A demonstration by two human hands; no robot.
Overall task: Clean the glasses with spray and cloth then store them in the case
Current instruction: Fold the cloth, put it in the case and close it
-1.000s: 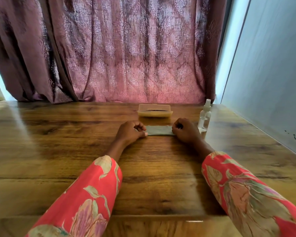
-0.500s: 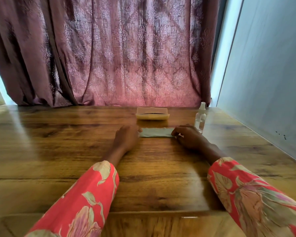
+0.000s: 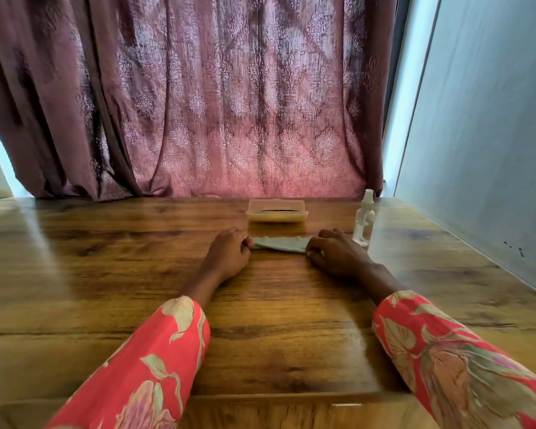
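A pale grey cloth [image 3: 280,243] lies folded on the wooden table [image 3: 136,274], stretched between my two hands. My left hand [image 3: 229,253] pinches its left end with curled fingers. My right hand [image 3: 334,253] holds its right end, where the cloth's near corner dips toward me. Behind the cloth sits a translucent yellow glasses case [image 3: 277,211], lid down, with a dark shape showing inside. A small clear spray bottle [image 3: 363,219] stands upright just right of my right hand.
A maroon patterned curtain [image 3: 229,103] hangs along the table's far edge. A pale wall [image 3: 492,134] runs down the table's right side. Both my sleeves are red with a floral print.
My view has tilted up and shifted a little. Both hands have stayed on the cloth's ends; my right hand has spread flatter and pulled the cloth's right corner nearer to me.
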